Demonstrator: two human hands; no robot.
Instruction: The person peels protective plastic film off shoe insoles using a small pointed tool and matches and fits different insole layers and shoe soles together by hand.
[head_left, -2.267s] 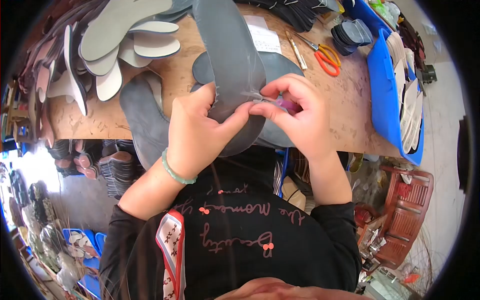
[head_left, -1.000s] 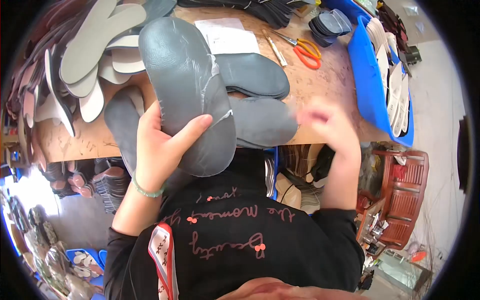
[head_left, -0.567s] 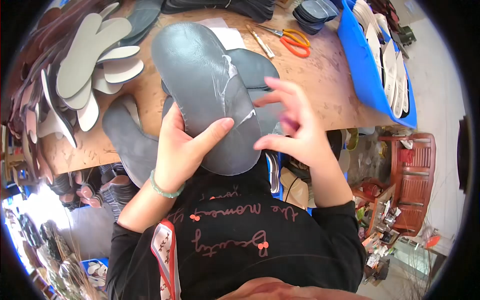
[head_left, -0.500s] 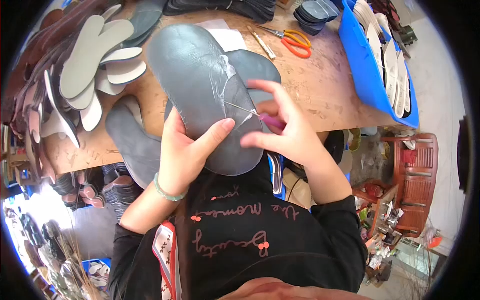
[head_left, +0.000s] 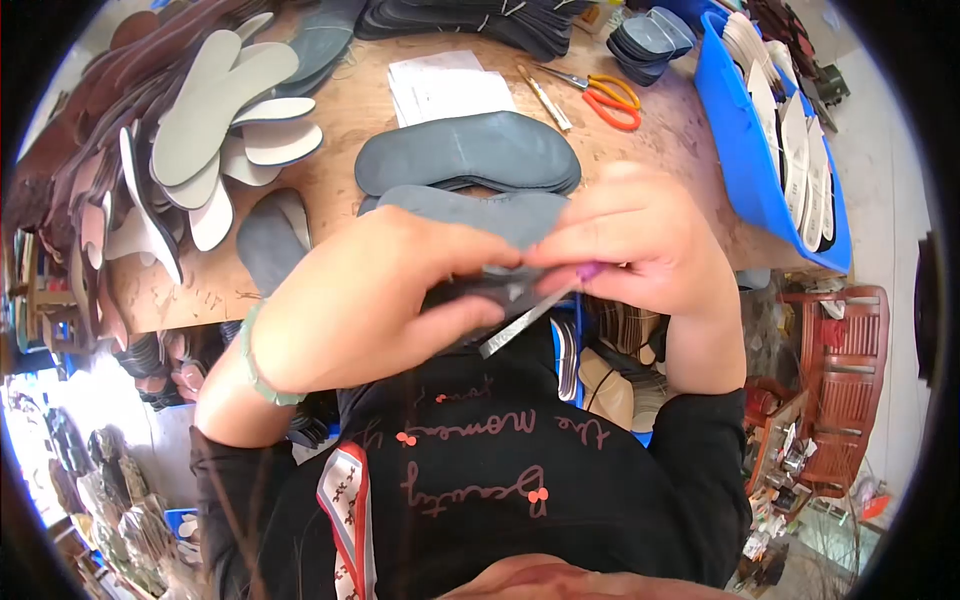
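Note:
My left hand (head_left: 390, 290), with a green bead bracelet on its wrist, is closed around a dark grey insole (head_left: 465, 300). The insole is mostly hidden behind its fingers and blurred. Close by on the right, my right hand (head_left: 635, 245) is closed on a purple-handled blade (head_left: 520, 325). The flat metal of that blade points down-left and carries lettering. The fingertips of both hands nearly meet over the insole's edge. Just beyond them on the bench lie a grey insole (head_left: 480, 207) and a small stack of dark insoles (head_left: 465, 150).
White paper (head_left: 440, 85), a capped pen-like stick (head_left: 545, 98) and orange-handled scissors (head_left: 610, 105) lie at the back of the workbench (head_left: 660, 150). Piled insoles (head_left: 215, 110) cover the left side. A blue bin (head_left: 735, 140) of white-soled pieces stands at the right edge.
The insole held up broad side forward has come down toward my body and tilted. My hands have moved together, and the blade has turned to show its flat side.

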